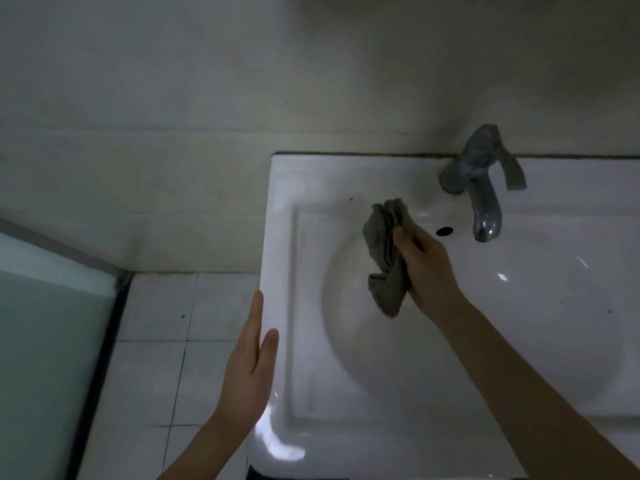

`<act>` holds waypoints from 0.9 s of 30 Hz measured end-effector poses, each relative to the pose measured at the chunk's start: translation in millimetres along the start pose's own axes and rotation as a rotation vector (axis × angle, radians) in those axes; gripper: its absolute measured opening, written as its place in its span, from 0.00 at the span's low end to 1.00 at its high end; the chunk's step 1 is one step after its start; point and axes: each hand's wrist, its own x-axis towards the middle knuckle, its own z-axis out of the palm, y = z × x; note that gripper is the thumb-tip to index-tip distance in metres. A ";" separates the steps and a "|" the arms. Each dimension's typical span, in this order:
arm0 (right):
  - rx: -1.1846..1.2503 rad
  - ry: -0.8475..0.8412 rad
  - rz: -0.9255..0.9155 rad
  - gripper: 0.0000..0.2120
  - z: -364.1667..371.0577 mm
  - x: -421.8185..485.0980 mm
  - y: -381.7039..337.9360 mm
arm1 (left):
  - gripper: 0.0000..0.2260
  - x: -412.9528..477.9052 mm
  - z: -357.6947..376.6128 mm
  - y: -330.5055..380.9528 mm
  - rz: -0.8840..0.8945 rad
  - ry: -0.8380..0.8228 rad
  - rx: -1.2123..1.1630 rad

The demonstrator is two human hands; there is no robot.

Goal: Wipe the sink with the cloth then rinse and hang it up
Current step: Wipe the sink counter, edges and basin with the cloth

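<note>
A white ceramic sink [287,271] fills the right half of the view, its round basin below a grey metal tap [485,188]. My right hand [427,271] is closed around a crumpled grey cloth [384,251], held over the upper left of the basin, left of the tap spout and the overflow hole [444,231]. Whether the cloth touches the basin I cannot tell. My left hand [249,368] lies flat with fingers straight against the sink's left outer edge, holding nothing.
A pale wall rises behind the sink. White floor tiles [156,358] lie to the sink's left. A frosted glass panel with a dark frame [52,341] stands at the far left.
</note>
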 end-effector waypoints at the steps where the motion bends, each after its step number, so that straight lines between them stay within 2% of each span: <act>1: -0.157 0.088 -0.128 0.07 0.7 18.2 -10.5 | 0.25 -0.1 0.3 -0.3 0.002 0.006 -0.009; 3: -0.416 0.227 -0.367 0.03 5.2 56.2 -27.5 | 0.25 0.6 0.5 -0.8 0.009 0.016 -0.019; 4: -0.537 0.244 -0.449 0.06 7.0 75.0 -32.0 | 0.25 1.1 0.6 -0.9 0.014 0.020 -0.019; 7: -1.134 0.048 -0.662 0.20 1.5 129.4 -22.0 | 0.25 1.6 1.8 -1.7 0.018 0.034 -0.020; 9: -1.356 0.005 -0.733 0.23 -5.4 149.2 -10.6 | 0.26 2.5 2.4 -2.4 0.025 0.051 -0.022; 11: -1.334 0.023 -0.739 0.22 -2.5 151.5 -3.6 | 0.26 4.2 2.4 -2.9 0.023 0.060 -0.026; 14: -1.268 -0.036 -0.740 0.20 27.6 142.1 5.3 | 0.26 3.8 2.4 -2.5 0.010 0.049 -0.012; 19: -1.052 -0.309 -0.752 0.18 132.3 132.7 7.8 | 0.25 3.2 0.0 1.2 -0.001 0.036 0.000; 21: -1.035 -0.413 -0.765 0.14 159.7 128.7 3.2 | 0.25 3.7 -0.5 2.5 -0.011 0.029 0.009; 24: -1.086 -0.484 -0.897 0.10 166.5 131.9 7.9 | 0.25 4.5 -1.7 1.9 -0.016 0.018 0.014; 27: -1.061 -0.490 -0.845 0.11 157.8 120.9 22.1 | 0.25 3.5 -2.6 0.6 -0.023 0.020 0.026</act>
